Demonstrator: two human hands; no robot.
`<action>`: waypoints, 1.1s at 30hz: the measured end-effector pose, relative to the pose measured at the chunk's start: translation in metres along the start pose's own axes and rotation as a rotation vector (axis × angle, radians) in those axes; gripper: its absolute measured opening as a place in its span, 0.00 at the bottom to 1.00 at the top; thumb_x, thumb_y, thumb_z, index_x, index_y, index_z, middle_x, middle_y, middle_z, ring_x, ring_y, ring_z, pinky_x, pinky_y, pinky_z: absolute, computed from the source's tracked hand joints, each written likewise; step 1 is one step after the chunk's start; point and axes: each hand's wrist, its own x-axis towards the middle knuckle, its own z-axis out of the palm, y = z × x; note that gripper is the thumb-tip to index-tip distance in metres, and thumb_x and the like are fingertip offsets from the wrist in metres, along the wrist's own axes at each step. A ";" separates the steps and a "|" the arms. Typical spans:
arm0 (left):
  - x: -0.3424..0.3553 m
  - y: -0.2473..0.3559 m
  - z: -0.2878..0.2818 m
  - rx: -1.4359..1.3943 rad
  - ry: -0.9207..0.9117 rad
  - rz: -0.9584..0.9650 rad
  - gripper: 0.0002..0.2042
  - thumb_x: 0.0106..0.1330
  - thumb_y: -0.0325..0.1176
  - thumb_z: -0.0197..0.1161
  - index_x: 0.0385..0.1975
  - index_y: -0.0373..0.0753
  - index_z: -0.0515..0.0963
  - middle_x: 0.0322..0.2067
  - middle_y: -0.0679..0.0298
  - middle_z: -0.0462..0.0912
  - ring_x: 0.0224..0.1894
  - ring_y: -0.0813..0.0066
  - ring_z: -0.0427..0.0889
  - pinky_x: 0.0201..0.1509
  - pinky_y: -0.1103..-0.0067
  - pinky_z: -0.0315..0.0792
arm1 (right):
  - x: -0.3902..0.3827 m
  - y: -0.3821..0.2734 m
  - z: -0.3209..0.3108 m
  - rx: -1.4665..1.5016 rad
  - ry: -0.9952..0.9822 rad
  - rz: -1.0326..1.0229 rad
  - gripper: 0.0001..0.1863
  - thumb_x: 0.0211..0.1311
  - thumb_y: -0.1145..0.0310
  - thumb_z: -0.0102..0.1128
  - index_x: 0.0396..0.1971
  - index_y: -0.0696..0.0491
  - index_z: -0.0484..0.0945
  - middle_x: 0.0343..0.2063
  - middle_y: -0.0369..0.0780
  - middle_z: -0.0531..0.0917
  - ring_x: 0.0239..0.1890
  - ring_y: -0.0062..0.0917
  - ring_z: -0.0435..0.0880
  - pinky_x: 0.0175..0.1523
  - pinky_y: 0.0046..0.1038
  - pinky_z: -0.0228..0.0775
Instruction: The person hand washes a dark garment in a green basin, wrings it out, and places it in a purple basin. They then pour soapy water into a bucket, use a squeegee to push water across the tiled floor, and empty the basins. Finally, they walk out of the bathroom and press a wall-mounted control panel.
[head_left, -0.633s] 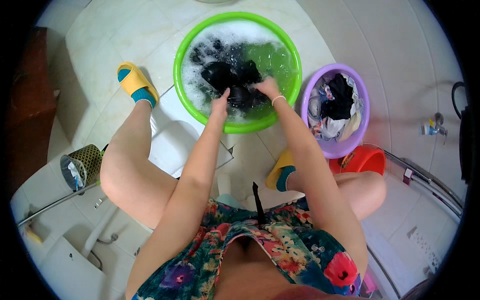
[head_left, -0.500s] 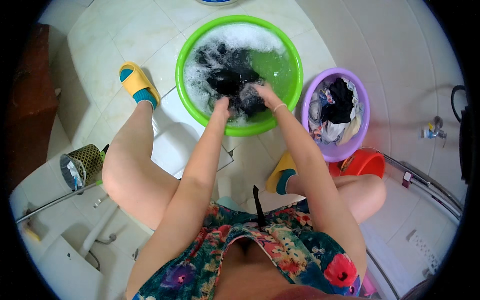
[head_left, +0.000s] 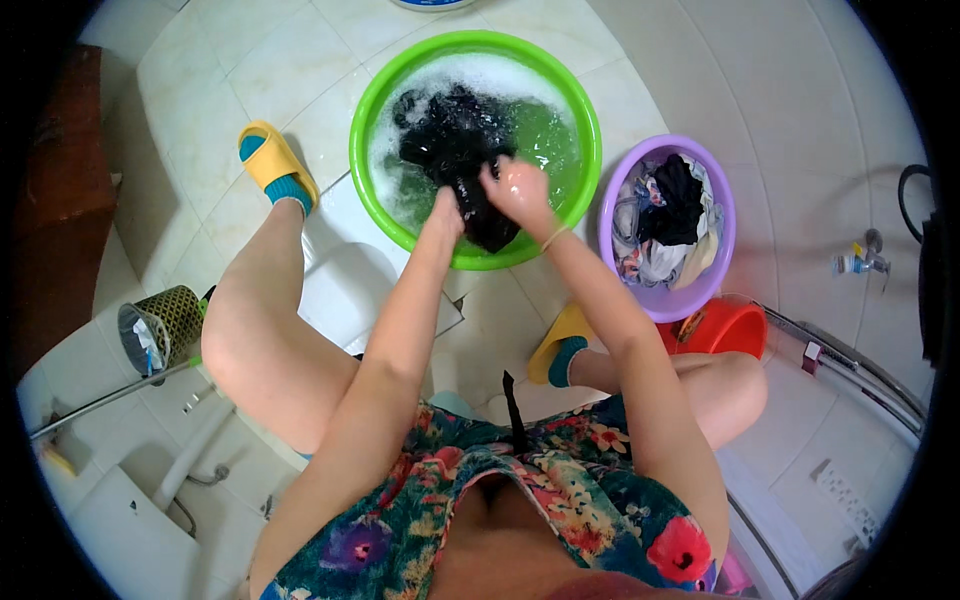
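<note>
from my end i see the black cloth [head_left: 455, 135] lying in the green basin [head_left: 591, 150], its far part spread among white suds [head_left: 480, 68] and its near part bunched toward the near rim. the right hand [head_left: 520, 190] has just come up and turned inward: a moment ago it was lower, at the water, and now its wet back shows and its fingers are curled around a fold of cloth. the left hand [head_left: 447, 212] has stayed by the near left of the bunch, touching it; its fingers are hidden, so i can't tell how tightly they close. the cloth has been drawn nearer with the turn, which i judge means it's being worked between both hands, not just soaking. to the right is a purple tub [head_left: 728, 230] of mixed laundry [head_left: 672, 205], with a red bucket [head_left: 735, 325] on its near side. a yellow slipper [head_left: 268, 155] is to the left.
</note>
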 end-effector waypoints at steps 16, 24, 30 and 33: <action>0.014 0.004 -0.041 0.600 0.320 0.211 0.22 0.45 0.30 0.65 0.40 0.25 0.69 0.37 0.51 0.75 0.37 0.66 0.76 0.40 0.75 0.70 | 0.017 0.102 0.098 0.330 -0.271 0.350 0.17 0.51 0.66 0.52 0.40 0.58 0.71 0.36 0.48 0.76 0.39 0.34 0.76 0.42 0.34 0.67; -0.009 0.030 -0.003 0.066 -0.207 -0.139 0.34 0.53 0.64 0.44 0.45 0.38 0.70 0.43 0.57 0.75 0.45 0.63 0.73 0.53 0.69 0.64 | -0.004 -0.001 -0.051 1.188 -0.619 0.255 0.15 0.52 0.62 0.57 0.31 0.61 0.76 0.26 0.32 0.78 0.29 0.14 0.73 0.36 0.18 0.65; -0.034 0.042 0.045 -0.097 -0.295 -0.054 0.09 0.54 0.35 0.57 0.29 0.35 0.72 0.20 0.63 0.74 0.21 0.76 0.71 0.26 0.82 0.69 | -0.022 -0.012 -0.071 0.853 -0.795 -0.280 0.16 0.53 0.61 0.56 0.19 0.59 0.71 0.13 0.33 0.67 0.21 0.13 0.63 0.29 0.19 0.59; -0.029 0.049 0.041 0.019 -0.274 -0.163 0.07 0.53 0.32 0.56 0.26 0.35 0.70 0.15 0.66 0.70 0.18 0.77 0.69 0.25 0.83 0.67 | -0.021 0.014 -0.064 0.808 -0.885 -0.073 0.23 0.57 0.53 0.50 0.15 0.59 0.72 0.19 0.33 0.72 0.26 0.16 0.67 0.34 0.19 0.60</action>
